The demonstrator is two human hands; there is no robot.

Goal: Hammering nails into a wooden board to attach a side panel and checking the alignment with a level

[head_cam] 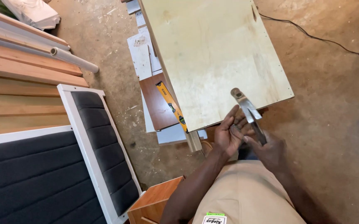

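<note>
the hammer (248,111) lay gripped in the right hand (270,151), fingers clamped on its handle. the left hand (228,135) cupped open beside it, fingers apart, over the plywood panel's (212,54) edge.

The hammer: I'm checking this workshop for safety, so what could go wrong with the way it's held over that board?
The right hand holds the hammer with the left hand close against its shaft, so a swing could catch those fingers. The plywood board overhangs stacked panels and might tip under a blow. A black cable trails across the floor, a possible trip hazard.
</note>
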